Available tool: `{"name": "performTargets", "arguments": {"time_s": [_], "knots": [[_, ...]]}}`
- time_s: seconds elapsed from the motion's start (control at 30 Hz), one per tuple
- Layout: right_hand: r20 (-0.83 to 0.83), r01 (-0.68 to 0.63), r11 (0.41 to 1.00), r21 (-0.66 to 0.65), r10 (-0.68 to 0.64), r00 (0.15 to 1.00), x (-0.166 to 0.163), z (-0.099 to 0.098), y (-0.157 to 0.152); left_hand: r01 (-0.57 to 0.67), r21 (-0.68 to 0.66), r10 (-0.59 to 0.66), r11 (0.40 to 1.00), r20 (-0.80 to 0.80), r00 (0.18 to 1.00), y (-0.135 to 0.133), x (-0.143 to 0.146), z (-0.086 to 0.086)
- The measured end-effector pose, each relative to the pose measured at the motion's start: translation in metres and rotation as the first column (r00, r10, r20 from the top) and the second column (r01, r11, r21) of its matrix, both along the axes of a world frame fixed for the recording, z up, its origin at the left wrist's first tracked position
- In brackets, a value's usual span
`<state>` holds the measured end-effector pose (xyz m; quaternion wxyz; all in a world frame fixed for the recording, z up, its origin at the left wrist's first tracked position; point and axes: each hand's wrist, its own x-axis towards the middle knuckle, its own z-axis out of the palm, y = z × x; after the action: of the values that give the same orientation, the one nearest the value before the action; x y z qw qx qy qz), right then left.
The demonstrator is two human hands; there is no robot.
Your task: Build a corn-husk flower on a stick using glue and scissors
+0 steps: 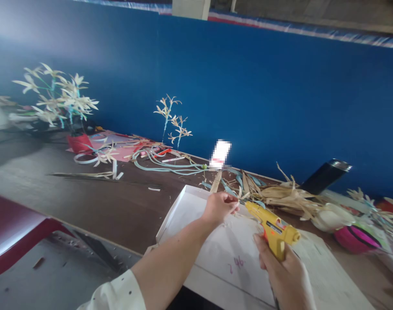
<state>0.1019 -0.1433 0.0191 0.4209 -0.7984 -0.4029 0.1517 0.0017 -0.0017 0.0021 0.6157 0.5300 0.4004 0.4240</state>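
We see right hand (285, 269) clenched on glue gun (274, 228) | left hand (219, 206) pinching husk strip (244, 197) at nozzle's 9 o'clock | finished flower sprigs (59, 97) stand at 10 o'clock — loose husks (290, 196) remain.

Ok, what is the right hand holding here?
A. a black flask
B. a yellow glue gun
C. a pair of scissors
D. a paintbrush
B: the right hand closes its grip round the handle of a yellow glue gun, nozzle aimed at the small piece pinched in the left hand.
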Motion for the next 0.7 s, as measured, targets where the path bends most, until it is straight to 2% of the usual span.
{"name": "performTargets", "arguments": {"time_s": [0.23,0.5,0.7], "knots": [[0.021,0.011,1.0,0.0,-0.011,1.0,-0.0035,0.0038,-0.0031,0.008,-0.094,0.002,0.996,0.1,0.995,0.0033,-0.0004,-0.0007],[0.015,-0.005,0.999,0.037,0.004,1.0,-0.0038,0.002,-0.0026,0.011,-0.097,0.002,0.995,0.136,0.991,0.0047,0.001,-0.0051],[0.025,-0.01,1.0,-0.003,0.01,1.0,-0.0044,0.0023,-0.0024,0.02,-0.085,-0.008,0.996,0.139,0.99,0.0047,0.0009,-0.0044]]}}
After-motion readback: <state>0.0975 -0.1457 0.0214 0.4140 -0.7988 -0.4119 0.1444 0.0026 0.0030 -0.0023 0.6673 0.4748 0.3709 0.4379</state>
